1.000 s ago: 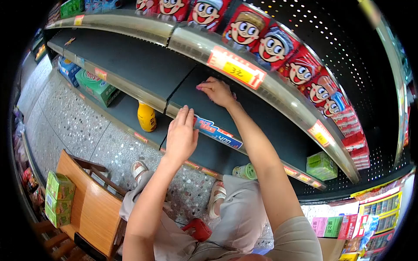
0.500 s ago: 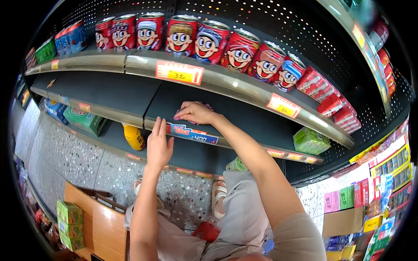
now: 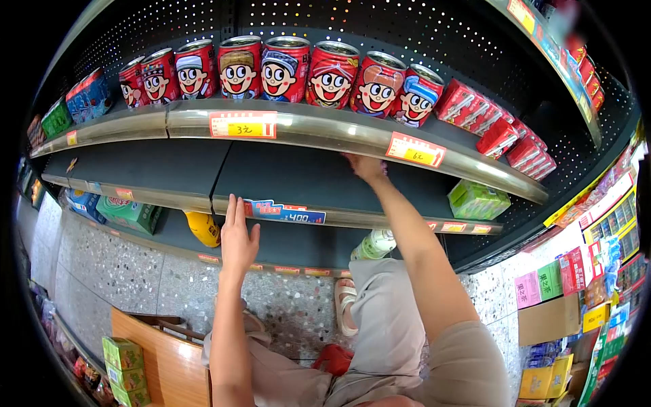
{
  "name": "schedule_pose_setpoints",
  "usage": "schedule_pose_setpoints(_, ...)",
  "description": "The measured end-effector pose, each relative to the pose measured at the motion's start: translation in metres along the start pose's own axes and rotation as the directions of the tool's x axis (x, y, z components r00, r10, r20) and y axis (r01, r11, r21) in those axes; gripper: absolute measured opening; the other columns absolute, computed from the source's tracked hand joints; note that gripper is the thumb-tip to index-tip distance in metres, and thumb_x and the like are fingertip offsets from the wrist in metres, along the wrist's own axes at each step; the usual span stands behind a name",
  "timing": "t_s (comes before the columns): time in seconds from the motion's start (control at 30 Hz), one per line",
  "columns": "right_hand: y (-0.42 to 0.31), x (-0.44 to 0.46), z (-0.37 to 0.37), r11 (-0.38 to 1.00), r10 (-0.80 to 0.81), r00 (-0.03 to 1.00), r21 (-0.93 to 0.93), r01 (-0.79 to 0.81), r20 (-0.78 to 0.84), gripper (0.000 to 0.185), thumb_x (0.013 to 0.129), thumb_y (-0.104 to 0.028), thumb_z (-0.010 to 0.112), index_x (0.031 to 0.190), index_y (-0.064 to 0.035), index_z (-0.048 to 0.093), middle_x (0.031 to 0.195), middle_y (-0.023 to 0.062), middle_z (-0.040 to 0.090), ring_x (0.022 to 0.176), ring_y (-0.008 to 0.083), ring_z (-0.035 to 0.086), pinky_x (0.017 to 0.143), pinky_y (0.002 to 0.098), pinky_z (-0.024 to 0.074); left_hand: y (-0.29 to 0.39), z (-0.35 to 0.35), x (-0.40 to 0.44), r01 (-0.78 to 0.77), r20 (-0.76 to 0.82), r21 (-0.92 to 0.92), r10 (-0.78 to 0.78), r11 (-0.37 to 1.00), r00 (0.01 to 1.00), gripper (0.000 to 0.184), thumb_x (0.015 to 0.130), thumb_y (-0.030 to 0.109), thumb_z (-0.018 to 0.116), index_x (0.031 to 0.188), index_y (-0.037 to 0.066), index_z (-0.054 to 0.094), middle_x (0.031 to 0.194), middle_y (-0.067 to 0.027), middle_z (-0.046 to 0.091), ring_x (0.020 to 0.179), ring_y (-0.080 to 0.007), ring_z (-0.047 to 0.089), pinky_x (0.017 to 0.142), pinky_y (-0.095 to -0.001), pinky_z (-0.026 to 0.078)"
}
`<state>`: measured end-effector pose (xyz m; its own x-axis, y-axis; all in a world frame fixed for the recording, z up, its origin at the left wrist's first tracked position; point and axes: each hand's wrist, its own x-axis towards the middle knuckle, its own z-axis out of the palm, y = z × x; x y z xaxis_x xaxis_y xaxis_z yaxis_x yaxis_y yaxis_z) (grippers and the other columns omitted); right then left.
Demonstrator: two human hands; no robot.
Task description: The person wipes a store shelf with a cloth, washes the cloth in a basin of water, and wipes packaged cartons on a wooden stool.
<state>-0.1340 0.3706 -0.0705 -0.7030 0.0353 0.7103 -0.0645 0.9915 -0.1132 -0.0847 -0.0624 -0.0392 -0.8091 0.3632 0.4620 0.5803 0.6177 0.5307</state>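
My left hand rests at the front edge of the middle shelf, fingers straight and close together, beside a blue price sign. It holds nothing. Deeper on that dark shelf, my right hand reaches under the upper shelf's lip, which hides part of its fingers. A little of a purple cloth shows at the hand's edge. Above stand several red cans with cartoon faces, behind the upper price tags.
A green carton pack sits at the middle shelf's right end. Below are a yellow bottle and a green-and-white bottle. Red carton packs line the upper right. A wooden stool stands at lower left.
My right hand has moved right and deeper into the middle shelf with the purple cloth. My left hand stays at the shelf edge. The camera view has shifted slightly.
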Motion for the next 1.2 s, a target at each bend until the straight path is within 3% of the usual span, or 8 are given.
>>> schedule_pose_setpoints(0.17, 0.045, -0.033, -0.059, 0.876, 0.227, 0.964, -0.462, -0.138, 0.141, 0.047, 0.100, -0.032, 0.048, 0.142, -0.0098, 0.046, 0.141, 0.0206, 0.051, 0.128, 0.0424, 0.048, 0.107, 0.0501, 0.0373, 0.004, -0.004, 0.001, 0.019, 0.031, 0.014, -0.019, 1.000, 0.999, 0.069, 0.084, 0.005, 0.068, 0.146, -0.003, 0.038, 0.156, -0.0240, 0.032, 0.126, -0.0452, 0.051, 0.103, -0.0453, 0.045)
schedule_pose_setpoints(0.27, 0.070, -0.039, -0.073, 0.842, 0.530, 0.806, -0.279, -0.463, 0.263, 0.054, 0.093, -0.029, 0.056, 0.143, -0.0093, 0.048, 0.149, 0.0182, 0.044, 0.140, 0.0397, 0.037, 0.116, 0.0513, 0.0274, 0.003, -0.002, 0.001, -0.004, 0.013, 0.033, 0.004, 0.999, 1.000, 0.068, 0.084, 0.006, 0.068, 0.145, -0.004, 0.039, 0.155, -0.0255, 0.033, 0.123, -0.0452, 0.053, 0.101, -0.0457, 0.045)
schedule_pose_setpoints(0.37, 0.069, -0.051, -0.062, 0.759, 0.493, 0.864, -0.538, -0.366, 0.107, 0.051, 0.093, -0.026, 0.056, 0.141, -0.0094, 0.049, 0.147, 0.0173, 0.047, 0.138, 0.0400, 0.039, 0.115, 0.0510, 0.0294, 0.002, -0.001, 0.002, -0.034, -0.005, 0.057, 0.034, 0.998, 0.999, 0.066, 0.084, 0.007, 0.068, 0.143, -0.007, 0.041, 0.153, -0.0278, 0.035, 0.119, -0.0452, 0.055, 0.099, -0.0463, 0.046)
schedule_pose_setpoints(0.57, 0.037, -0.057, -0.047, 0.939, 0.223, 0.975, -0.267, -0.219, -0.016, 0.031, 0.096, -0.030, 0.053, 0.121, -0.0158, 0.066, 0.119, 0.0230, 0.063, 0.110, 0.0414, 0.061, 0.090, 0.0503, 0.0504, 0.009, 0.001, 0.004, 0.022, -0.012, 0.063, -0.021, 0.998, 1.000, 0.063, 0.085, 0.008, 0.068, 0.141, -0.007, 0.043, 0.152, -0.0275, 0.036, 0.117, -0.0453, 0.057, 0.098, -0.0470, 0.047)
schedule_pose_setpoints(0.7, -0.032, -0.035, -0.055, 0.942, 0.320, 0.883, -0.217, -0.256, 0.345, 0.020, 0.093, -0.024, 0.056, 0.102, -0.0145, 0.071, 0.092, 0.0211, 0.068, 0.087, 0.0417, 0.066, 0.081, 0.0496, 0.0544, 0.008, 0.005, 0.003, -0.001, -0.058, 0.063, 0.005, 0.998, 0.998, 0.062, 0.084, 0.008, 0.068, 0.140, -0.007, 0.044, 0.152, -0.0273, 0.036, 0.117, -0.0453, 0.057, 0.097, -0.0470, 0.048)
schedule_pose_setpoints(0.97, -0.181, 0.009, -0.003, 0.977, 0.077, 0.845, 0.130, -0.171, 0.529, 0.018, 0.090, -0.025, 0.060, 0.096, -0.0140, 0.073, 0.093, 0.0200, 0.065, 0.094, 0.0403, 0.064, 0.081, 0.0509, 0.0525, 0.007, 0.011, -0.001, -0.009, -0.065, -0.009, 0.009, 1.000, 0.998, 0.060, 0.086, 0.007, 0.067, 0.140, -0.005, 0.044, 0.152, -0.0284, 0.036, 0.124, -0.0462, 0.051, 0.102, -0.0444, 0.045)
schedule_pose_setpoints(1.03, -0.212, 0.020, 0.006, 0.794, 0.030, 0.933, 0.559, -0.241, 0.360, 0.018, 0.087, -0.021, 0.062, 0.096, -0.0136, 0.076, 0.099, 0.0198, 0.066, 0.094, 0.0397, 0.066, 0.081, 0.0492, 0.0539, 0.004, 0.020, -0.007, -0.050, -0.099, 0.003, 0.050, 0.999, 0.994, 0.058, 0.087, 0.007, 0.067, 0.140, -0.004, 0.045, 0.148, -0.0287, 0.040, 0.129, -0.0455, 0.047, 0.106, -0.0438, 0.042)
schedule_pose_setpoints(1.2, -0.251, 0.020, -0.083, 0.683, -0.076, 0.988, 0.729, -0.048, 0.137, 0.020, 0.090, -0.016, 0.064, 0.107, -0.0117, 0.073, 0.099, 0.0123, 0.062, 0.095, 0.0345, 0.063, 0.081, 0.0421, 0.0520, 0.035, 0.015, -0.039, -0.057, -0.096, -0.142, 0.044, 0.988, 0.994, 0.046, 0.088, 0.005, 0.066, 0.131, -0.004, 0.054, 0.136, -0.0255, 0.052, 0.126, -0.0408, 0.051, 0.106, -0.0437, 0.041)
